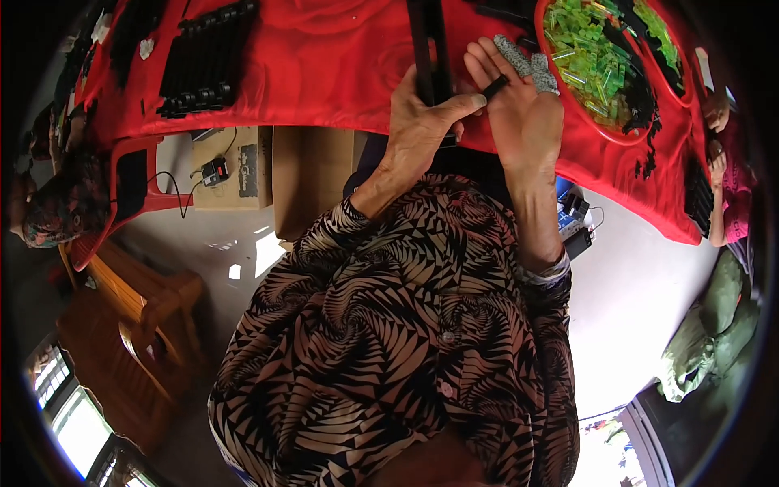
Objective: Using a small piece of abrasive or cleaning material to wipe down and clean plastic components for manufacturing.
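My left hand [418, 118] is closed round a long black bar [430, 49] that stretches away over the red cloth. Its thumb reaches right, the tip against a small black piece [496, 86]. That piece lies at the base of the fingers of my right hand [527, 122], which is palm up with fingers stretched out. Grey speckled coverings [513, 57] sit on the index finger and thumb of this hand. Just right of it is a red-rimmed tray [560, 105] heaped with small yellow-green translucent pieces [588, 57] and some black ones.
A stack of black bars [207, 61] lies left on the red-covered table [324, 73]. A second red tray [677, 81] stands far right. Cardboard boxes [312, 174], a red chair [150, 191] and a wooden chair [130, 349] are below. Other people sit at both sides.
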The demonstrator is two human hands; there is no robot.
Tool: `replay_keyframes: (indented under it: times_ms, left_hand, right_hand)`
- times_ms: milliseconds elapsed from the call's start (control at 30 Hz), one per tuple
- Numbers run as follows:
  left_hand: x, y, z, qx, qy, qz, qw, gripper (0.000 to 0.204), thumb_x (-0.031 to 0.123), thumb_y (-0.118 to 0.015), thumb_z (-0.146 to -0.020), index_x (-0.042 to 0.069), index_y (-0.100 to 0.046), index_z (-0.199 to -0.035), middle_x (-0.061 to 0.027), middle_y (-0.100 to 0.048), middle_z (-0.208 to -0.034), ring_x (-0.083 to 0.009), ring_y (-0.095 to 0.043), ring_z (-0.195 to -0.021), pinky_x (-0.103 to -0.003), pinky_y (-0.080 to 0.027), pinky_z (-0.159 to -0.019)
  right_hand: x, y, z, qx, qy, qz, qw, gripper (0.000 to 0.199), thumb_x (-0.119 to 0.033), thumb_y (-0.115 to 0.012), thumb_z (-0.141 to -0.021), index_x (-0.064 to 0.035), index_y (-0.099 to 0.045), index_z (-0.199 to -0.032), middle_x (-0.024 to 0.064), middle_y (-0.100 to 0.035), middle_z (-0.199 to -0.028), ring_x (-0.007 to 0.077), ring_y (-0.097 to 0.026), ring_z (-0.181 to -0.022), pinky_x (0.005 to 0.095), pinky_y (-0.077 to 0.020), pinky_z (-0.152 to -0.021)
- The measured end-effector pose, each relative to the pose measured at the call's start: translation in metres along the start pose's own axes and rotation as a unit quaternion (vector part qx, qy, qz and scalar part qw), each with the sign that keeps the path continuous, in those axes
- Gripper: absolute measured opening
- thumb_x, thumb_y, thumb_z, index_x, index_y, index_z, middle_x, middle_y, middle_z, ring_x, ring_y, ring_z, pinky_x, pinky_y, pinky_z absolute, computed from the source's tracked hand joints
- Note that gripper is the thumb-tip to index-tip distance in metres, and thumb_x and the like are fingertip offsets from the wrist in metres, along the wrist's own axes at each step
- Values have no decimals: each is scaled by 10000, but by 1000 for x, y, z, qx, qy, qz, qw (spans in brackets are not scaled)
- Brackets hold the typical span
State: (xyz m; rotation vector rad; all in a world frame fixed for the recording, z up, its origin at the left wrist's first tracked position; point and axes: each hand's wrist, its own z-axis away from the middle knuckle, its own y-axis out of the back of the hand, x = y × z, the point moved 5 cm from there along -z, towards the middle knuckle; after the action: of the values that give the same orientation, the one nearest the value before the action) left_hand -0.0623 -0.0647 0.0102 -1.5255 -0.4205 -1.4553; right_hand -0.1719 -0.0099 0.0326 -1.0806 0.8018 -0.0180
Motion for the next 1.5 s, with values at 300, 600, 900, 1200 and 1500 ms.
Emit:
replay_keyframes:
  times_ms: [300,600,900,1200,1500]
  left_hand:
    - [1,-3,2,-17,18,51,998,376,-16,-741,-735,19,-486,-1009,-88,-655,-737,-115,-555,-512,-246,-462,-460]
    - [17,7,7,-31,-58,-49,997,442,-29,-725,-750,-1,-497,-1128,-68,-639,-781,-82,-550,-552,-237,-433,-466]
    - [21,8,13,-39,-104,-124,986,402,-34,-735,-745,38,-503,-1066,-28,-637,-797,-72,-587,-620,-217,-491,-514]
    - [19,10,13,-48,-118,-153,980,385,-16,-745,-746,40,-514,-1050,-11,-637,-784,-71,-593,-656,-231,-511,-568]
    - [15,8,14,-66,-83,-139,985,367,-12,-748,-747,42,-513,-1024,-11,-627,-766,-63,-583,-583,-212,-488,-477]
  right_hand:
    - [5,4,0,-84,-24,75,993,586,-225,-315,-856,158,-429,-1284,271,-515,-1305,362,-513,-1229,390,-387,-1061]
    - [-50,2,26,-113,238,447,855,395,172,-597,-803,13,-590,-1165,77,-646,-1055,163,-628,-969,286,-531,-881]
    - [-40,2,32,-106,215,546,803,385,87,-717,-762,-12,-639,-1125,35,-683,-915,105,-635,-841,242,-517,-773]
    - [-39,8,34,-108,214,554,797,408,84,-733,-755,-11,-631,-1139,29,-665,-912,100,-628,-828,240,-522,-768]
    - [-42,22,36,-128,130,520,835,425,95,-722,-764,-10,-617,-1162,31,-660,-914,97,-623,-854,246,-536,-803]
